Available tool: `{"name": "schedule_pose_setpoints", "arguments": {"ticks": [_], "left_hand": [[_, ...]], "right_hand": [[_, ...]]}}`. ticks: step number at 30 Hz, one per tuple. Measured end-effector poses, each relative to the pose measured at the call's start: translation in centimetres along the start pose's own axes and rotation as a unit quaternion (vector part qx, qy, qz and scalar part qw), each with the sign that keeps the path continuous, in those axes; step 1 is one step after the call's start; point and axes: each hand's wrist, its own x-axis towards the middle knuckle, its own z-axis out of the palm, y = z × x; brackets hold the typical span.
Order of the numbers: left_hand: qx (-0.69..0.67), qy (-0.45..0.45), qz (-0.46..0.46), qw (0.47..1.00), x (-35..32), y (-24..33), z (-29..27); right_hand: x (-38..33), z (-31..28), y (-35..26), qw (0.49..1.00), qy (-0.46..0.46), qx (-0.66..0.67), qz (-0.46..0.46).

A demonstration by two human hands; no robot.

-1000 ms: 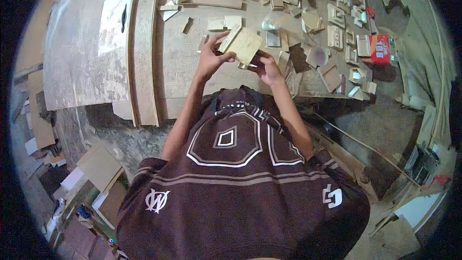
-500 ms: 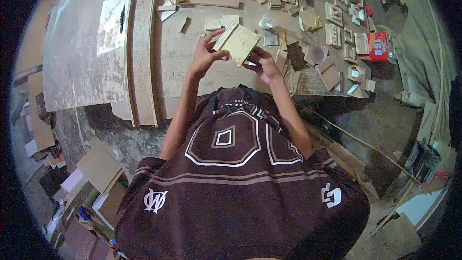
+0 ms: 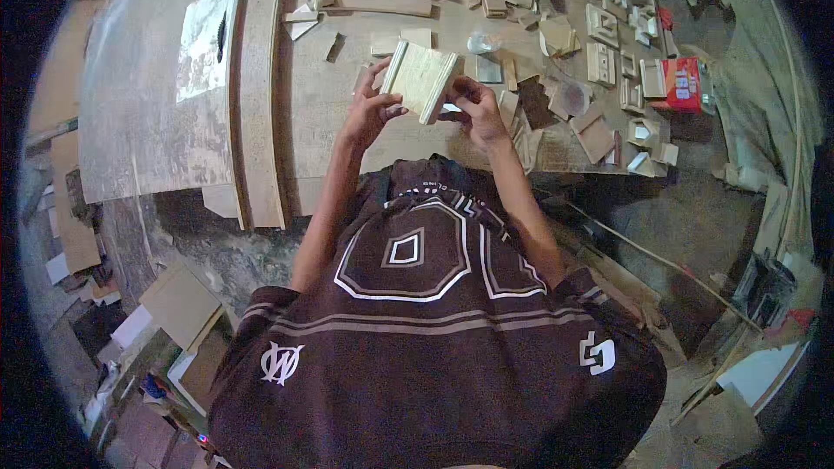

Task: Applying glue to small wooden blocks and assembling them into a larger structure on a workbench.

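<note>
A pale wooden block with ridged moulding along two opposite edges (image 3: pixel 422 81) is held up between my hands, above the near part of the worktable (image 3: pixel 321 122). My left hand (image 3: pixel 371 113) grips its left moulded edge, thumb in front and fingers behind. On the other side, my right hand (image 3: pixel 476 111) pinches the lower right edge, its fingertips partly hidden by the block. The broad flat face of the block is turned up toward me, slightly tilted.
Wood offcuts (image 3: pixel 382 4) lie heaped along the far side. Small moulded wooden pieces (image 3: pixel 601 26) line the right, near a red tin (image 3: pixel 682 85). A clear cup-like object (image 3: pixel 480 42) stands behind the block. Long wooden strips (image 3: pixel 258 87) run across the left.
The block has turned in my hands, so that the moulding on its right edge now shows too. Both hands have shifted only slightly with it.
</note>
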Motion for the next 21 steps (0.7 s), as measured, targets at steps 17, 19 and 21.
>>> {"name": "schedule_pose_setpoints", "arguments": {"ticks": [17, 19, 21], "left_hand": [[0.036, -0.001, 0.041, 0.998, -0.3, 1.0, 0.9], [0.054, 0.003, 0.047, 0.997, -0.3, 1.5, 1.1], [0.092, 0.014, 0.082, 0.992, -0.4, 1.7, 1.2]], "right_hand": [[0.2, -0.5, 0.5, 0.997, 0.016, -0.06, -0.045], [0.1, -0.3, 0.3, 0.994, 0.004, -0.09, -0.06], [-0.2, 0.5, -0.3, 0.995, 0.004, -0.084, -0.055]]}}
